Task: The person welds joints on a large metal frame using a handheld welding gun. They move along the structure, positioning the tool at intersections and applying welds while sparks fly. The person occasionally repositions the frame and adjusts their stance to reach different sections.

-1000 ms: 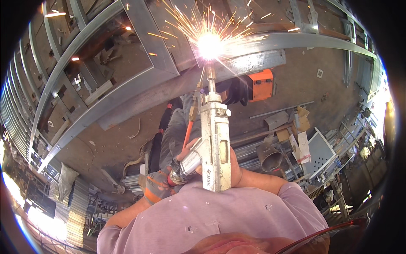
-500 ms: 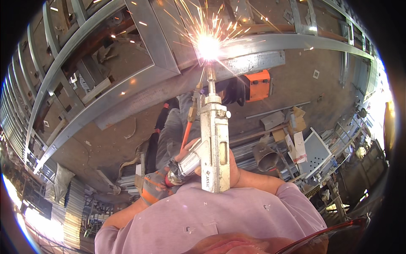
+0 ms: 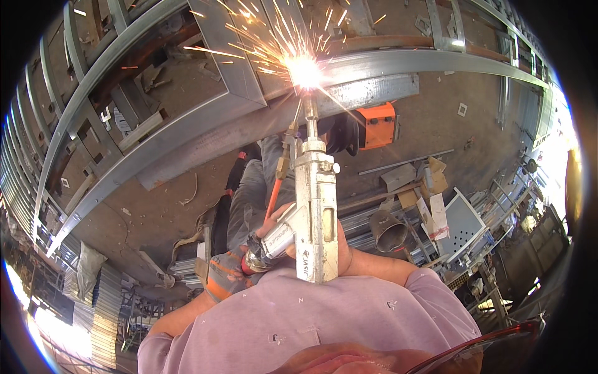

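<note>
A silver welding gun (image 3: 316,212) points away from me, its rear end close to my shirt. At its tip a white glare (image 3: 305,73) throws sparks and hides the exact spot where it meets the metal frame (image 3: 240,81). My right hand (image 3: 344,246), bare, is closed round the gun from behind, and bare fingers show at the side handle. My left hand (image 3: 227,274), in a grey and orange glove, is closed at the lower end of that handle, its fingers partly hidden. Beside the barrel runs a thin wire guide with a brass fitting (image 3: 283,167) and an orange hose (image 3: 273,199).
Curved metal bars (image 3: 430,61) span the far side. An orange machine (image 3: 377,126) stands on the floor beyond the gun. At the right lie a metal pipe piece (image 3: 389,230), cardboard scraps (image 3: 408,198) and a perforated white panel (image 3: 458,224). A pale sack (image 3: 91,268) hangs at the left.
The glare has shifted very slightly left and nearer along the metal, and the sparks now fly more toward the upper left. Both hands keep their hold on the welding gun.
</note>
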`<state>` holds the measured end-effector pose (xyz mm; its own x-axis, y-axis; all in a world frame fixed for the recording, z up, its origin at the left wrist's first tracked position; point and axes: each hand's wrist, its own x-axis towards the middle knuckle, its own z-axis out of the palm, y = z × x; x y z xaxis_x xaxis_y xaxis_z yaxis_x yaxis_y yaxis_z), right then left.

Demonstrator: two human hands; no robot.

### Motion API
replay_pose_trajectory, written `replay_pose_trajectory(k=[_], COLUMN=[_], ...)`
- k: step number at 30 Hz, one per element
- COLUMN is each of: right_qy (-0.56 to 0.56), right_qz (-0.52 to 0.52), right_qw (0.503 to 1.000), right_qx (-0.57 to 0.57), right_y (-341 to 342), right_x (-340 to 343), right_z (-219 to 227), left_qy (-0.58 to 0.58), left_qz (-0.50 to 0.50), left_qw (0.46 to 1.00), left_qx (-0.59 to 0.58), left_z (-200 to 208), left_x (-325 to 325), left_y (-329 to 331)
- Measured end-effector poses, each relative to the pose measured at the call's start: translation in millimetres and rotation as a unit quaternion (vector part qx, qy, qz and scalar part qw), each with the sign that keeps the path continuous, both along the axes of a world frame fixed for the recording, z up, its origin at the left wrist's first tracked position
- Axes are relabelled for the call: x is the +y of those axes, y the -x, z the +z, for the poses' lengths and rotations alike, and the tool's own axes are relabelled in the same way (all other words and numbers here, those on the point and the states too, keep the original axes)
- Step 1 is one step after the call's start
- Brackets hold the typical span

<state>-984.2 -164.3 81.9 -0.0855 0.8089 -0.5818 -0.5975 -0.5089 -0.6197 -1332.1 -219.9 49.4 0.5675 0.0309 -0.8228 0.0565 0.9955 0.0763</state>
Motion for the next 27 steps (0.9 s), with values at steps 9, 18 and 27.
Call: replay_pose_trajectory(k=[9,18,27], right_qy=[0.021,0.029,0.066], right_qz=[0.012,-0.009,-0.025], right_qw=[0.999,1.000,0.996], right_qx=[0.033,0.005,0.056], right_y=[-1.0,1.9,2.6], right_x=[-3.0,-2.8,2.5], right_z=[2.2,3.4,10.2], left_qy=[0.013,-0.007,0.050], left_qz=[-0.028,-0.040,0.004], left_qw=[0.998,0.997,0.994], left_qx=[0.055,0.064,0.101], left_z=[9.0,30.1,14.5], left_x=[5.5,46.1,21.1], left_y=[-5.3,-44.3,-23.9])
